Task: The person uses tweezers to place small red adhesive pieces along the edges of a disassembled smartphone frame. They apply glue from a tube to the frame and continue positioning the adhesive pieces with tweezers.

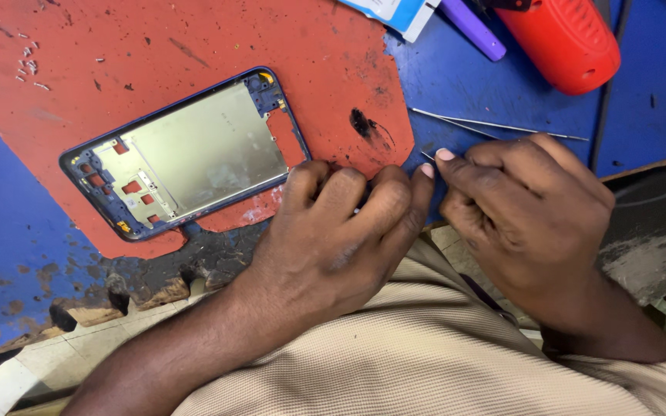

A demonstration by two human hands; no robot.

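While both hands (425, 208) pinch together, phone frame (186, 154) lies just left.

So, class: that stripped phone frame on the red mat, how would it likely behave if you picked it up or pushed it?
The phone frame is probably light, since it looks like an emptied shell with open cut-outs. It lies flat on the red mat, so it would likely slide, not roll. Its thin blue rim suggests it might flex if gripped by one end.
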